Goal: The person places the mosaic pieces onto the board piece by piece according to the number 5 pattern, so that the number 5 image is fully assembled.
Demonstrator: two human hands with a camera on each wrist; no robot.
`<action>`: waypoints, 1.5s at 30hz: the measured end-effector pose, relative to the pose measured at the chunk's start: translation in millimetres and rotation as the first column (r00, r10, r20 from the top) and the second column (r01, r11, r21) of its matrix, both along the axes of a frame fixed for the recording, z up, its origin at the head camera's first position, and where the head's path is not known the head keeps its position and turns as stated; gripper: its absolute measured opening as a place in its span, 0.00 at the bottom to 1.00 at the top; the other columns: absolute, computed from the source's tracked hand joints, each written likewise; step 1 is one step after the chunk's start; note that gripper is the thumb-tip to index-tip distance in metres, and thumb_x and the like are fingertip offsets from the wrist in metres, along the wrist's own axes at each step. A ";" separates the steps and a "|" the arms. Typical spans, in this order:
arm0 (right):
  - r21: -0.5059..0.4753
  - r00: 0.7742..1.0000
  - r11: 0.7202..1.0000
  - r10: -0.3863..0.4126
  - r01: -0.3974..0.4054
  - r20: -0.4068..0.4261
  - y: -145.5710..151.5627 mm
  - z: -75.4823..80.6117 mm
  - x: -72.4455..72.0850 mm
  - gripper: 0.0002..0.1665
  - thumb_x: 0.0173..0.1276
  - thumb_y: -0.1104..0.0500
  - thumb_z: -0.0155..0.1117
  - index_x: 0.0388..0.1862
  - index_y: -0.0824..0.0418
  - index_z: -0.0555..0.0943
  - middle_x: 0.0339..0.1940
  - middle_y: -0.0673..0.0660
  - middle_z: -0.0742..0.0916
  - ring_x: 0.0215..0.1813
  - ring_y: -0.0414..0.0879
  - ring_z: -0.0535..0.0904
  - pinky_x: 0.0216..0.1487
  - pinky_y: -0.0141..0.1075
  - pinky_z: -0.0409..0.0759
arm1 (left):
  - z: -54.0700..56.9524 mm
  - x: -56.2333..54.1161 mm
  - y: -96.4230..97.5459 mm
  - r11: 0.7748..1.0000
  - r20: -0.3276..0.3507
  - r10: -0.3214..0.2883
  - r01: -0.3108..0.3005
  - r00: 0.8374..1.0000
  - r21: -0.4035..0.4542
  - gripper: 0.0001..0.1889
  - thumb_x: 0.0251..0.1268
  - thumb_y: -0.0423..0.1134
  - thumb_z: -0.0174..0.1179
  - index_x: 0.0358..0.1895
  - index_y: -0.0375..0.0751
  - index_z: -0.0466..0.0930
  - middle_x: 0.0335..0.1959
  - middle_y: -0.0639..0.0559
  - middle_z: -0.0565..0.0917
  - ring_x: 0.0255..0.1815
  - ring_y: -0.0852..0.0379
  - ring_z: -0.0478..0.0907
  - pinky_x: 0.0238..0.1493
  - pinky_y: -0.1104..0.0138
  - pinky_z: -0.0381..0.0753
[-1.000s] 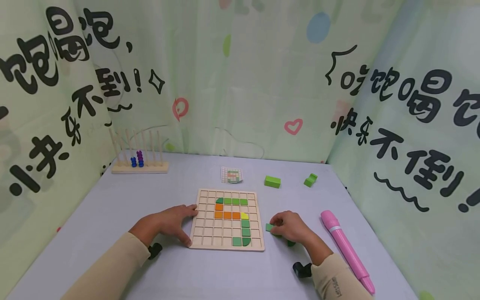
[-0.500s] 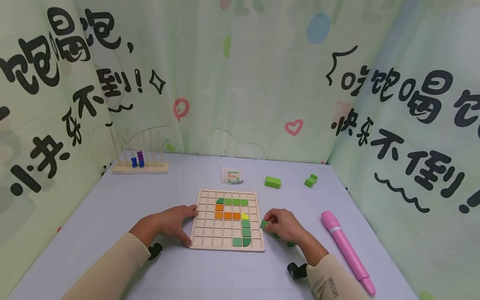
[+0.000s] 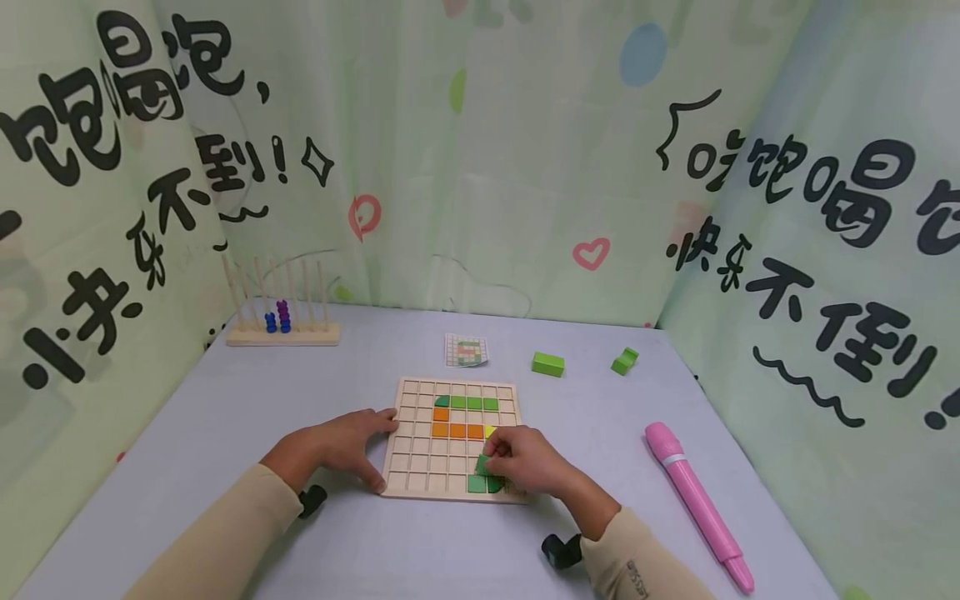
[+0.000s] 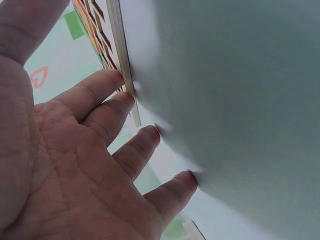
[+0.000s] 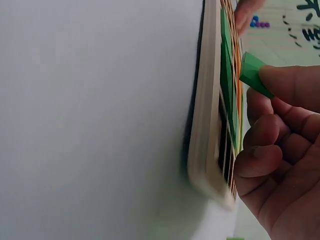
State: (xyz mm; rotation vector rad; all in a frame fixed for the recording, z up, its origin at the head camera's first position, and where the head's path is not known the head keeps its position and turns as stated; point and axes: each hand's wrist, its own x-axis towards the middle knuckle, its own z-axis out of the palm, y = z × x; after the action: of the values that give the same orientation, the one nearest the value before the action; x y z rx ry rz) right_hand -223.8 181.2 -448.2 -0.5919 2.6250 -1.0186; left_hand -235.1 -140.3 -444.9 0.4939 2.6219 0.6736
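My right hand [image 3: 528, 460] pinches a small green tile [image 5: 251, 72] between thumb and finger, above the lower right of a wooden grid board [image 3: 408, 460]. In the right wrist view the tile is tilted and held off the board. My left hand [image 3: 341, 442] touches the board's left edge, thumb at the near corner and fingers spread; in the left wrist view some fingertips [image 4: 116, 77] meet the board's side. Set in the grid are a light green row [image 3: 474, 403], orange tiles [image 3: 458, 431], a yellow tile partly covered, and green tiles [image 3: 476, 483] near the bottom.
Behind the board lies a printed pattern card [image 3: 461, 352]. Green blocks [image 3: 547, 364] and more green pieces [image 3: 624, 362] sit at the back right. A pink pen-shaped stick [image 3: 697, 500] lies right; a peg rack with beads [image 3: 285, 336] stands back left.
My right hand has picked up a green tile from the table right of the board and carried it left over the grid. My left hand stays at the board's edge.
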 end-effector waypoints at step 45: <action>0.135 0.996 0.989 -0.043 0.053 -0.081 20.6 6.7 8.3 0.06 0.65 0.61 0.73 0.40 0.57 0.84 0.33 0.47 0.83 0.37 0.43 0.75 0.37 0.34 0.75 | -0.5 0.3 0.3 1.000 -0.005 0.003 -0.003 1.000 -0.015 0.53 0.41 0.46 0.86 0.76 0.43 0.70 0.83 0.48 0.61 0.83 0.38 0.56 0.80 0.42 0.61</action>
State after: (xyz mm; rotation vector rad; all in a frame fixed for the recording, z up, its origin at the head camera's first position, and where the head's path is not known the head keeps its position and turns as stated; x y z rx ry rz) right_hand -215.5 201.7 -441.4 -0.5493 2.7622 -0.8354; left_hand -234.8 -140.0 -445.5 0.4879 2.6307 0.6543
